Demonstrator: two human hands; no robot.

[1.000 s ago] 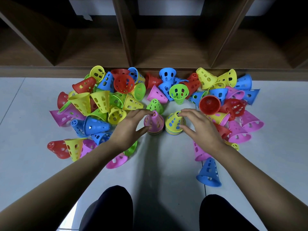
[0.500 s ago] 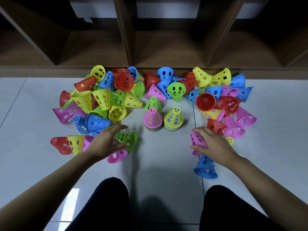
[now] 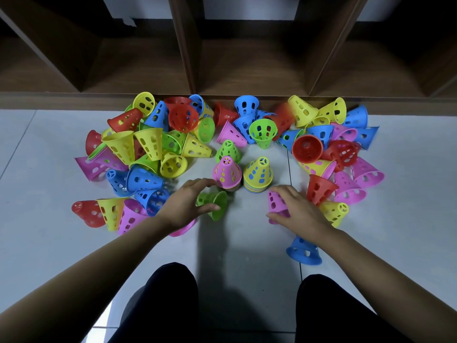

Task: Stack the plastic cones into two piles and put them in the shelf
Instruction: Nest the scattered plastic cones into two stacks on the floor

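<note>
Head view — left hand (image 3: pixel 184 207) gripping green cone (image 3: pixel 215 204), right hand (image 3: pixel 300 211) gripping pink cone (image 3: pixel 275 203)

We find open floor (image 3: pixel 237 233) in a lane running from the knees (image 3: pixel 170 288) up to the two stacks, the pink-topped stack (image 3: pixel 227 175) and the yellow-topped stack (image 3: pixel 258 175), which stand just beside each other with a narrow gap between. The left hand (image 3: pixel 184 206) with a green cone (image 3: pixel 214 204) and the right hand (image 3: pixel 299 209) with a pink cone (image 3: pixel 275 203) flank this lane. Loose cones crowd both sides and line the shelf edge (image 3: pixel 74 100), obstructing direct entry to the shelf compartments (image 3: pixel 252 65). A blue cone (image 3: pixel 304 252) stands under the right forearm. The floor's far-left and far-right areas are bare.
</note>
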